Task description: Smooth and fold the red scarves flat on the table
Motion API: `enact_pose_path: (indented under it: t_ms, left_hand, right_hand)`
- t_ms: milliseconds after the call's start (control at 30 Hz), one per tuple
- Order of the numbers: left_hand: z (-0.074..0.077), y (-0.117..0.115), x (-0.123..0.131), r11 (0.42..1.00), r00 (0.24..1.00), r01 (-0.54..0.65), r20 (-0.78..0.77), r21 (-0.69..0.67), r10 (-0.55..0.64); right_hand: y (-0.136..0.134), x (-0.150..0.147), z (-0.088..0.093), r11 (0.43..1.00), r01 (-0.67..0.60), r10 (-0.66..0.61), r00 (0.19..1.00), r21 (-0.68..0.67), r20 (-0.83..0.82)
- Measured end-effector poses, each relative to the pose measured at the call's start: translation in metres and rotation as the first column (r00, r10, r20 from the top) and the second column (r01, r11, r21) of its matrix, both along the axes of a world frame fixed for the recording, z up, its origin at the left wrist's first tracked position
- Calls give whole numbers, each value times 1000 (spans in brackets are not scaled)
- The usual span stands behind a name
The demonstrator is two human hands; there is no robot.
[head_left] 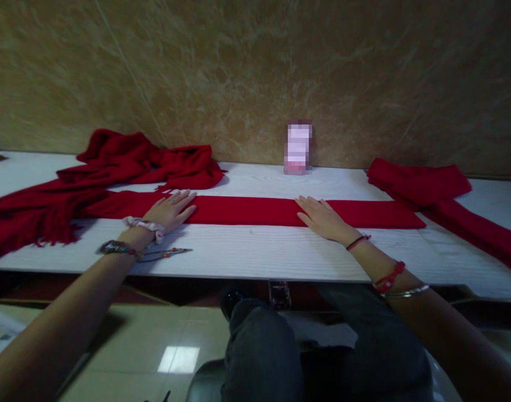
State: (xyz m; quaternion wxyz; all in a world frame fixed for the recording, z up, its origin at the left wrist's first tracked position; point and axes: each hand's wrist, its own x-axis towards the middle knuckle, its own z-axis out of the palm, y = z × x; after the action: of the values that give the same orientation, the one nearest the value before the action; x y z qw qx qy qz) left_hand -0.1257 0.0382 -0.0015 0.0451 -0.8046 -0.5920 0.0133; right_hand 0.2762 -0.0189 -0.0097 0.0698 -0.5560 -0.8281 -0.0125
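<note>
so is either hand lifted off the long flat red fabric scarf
No, the left hand and right hand both lie palm-down on the long red scarf.

Both arms reach forward, left grip [171, 210] and right grip [322, 219] flat, palms down, fingers straight and together, well apart.

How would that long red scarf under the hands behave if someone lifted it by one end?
Probably floppy: the red scarf lies flat as a folded strip, and the heap beside it slumps in soft folds. Likely light for its size, being thin cloth. It should not roll or tip; pushed along the white table, it would likely bunch.
</note>
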Motion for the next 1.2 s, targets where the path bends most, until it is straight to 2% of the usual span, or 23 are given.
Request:
enact_pose_path:
  t_ms: [200,333,400,467,533,600,700,800,900,967,1000,1067,1133,1200]
  left_hand:
    - [0,-5,-59,989,988,-145,62,9,144]
    - [-2,-8,-67,982,983,-178,63,59,175]
    - [-1,-9,-64,978,980,-196,51,72,192]
    - [0,-11,-60,974,977,-210,47,83,207]
    - [1,-13,-56,973,978,-208,53,98,204]
    - [1,-14,-54,972,978,-206,55,117,200]
    - [1,-16,-53,967,982,-187,50,173,181]
    - [8,-21,-62,939,986,-167,38,300,163]
    - [22,-26,-90,858,957,-268,16,438,291]
    - [31,-27,-117,804,889,-424,22,416,458]
    - [35,-27,-130,806,857,-487,5,336,516]
    - [40,-24,-154,837,849,-511,-38,194,527]
    - [44,-20,-171,859,865,-488,-49,152,500]
    - [51,-16,-183,863,875,-471,-24,182,483]
  right_hand:
    - [1,2,-3,1000,0,-1,1000,3,28]
    - [6,1,0,998,31,-29,999,-52,30]
    - [11,-13,7,997,40,-38,999,-61,26]
    - [17,-41,17,999,-15,15,1000,-35,11]
    - [23,-82,27,989,-144,144,990,-17,-15]
    - [29,-131,33,956,-294,292,955,-21,-52]
    - [37,-199,31,901,-434,433,895,12,-103]
    - [43,-238,20,875,-485,483,869,10,-106]
    - [45,-246,10,867,-498,497,863,12,-88]
    - [45,-243,7,865,-501,501,862,19,-85]
    - [44,-241,7,865,-502,502,861,18,-82]
    - [44,-239,7,865,-501,501,862,16,-74]
    - [43,-240,8,862,-506,506,860,13,-66]
    - [42,-240,8,859,-511,511,857,21,-59]
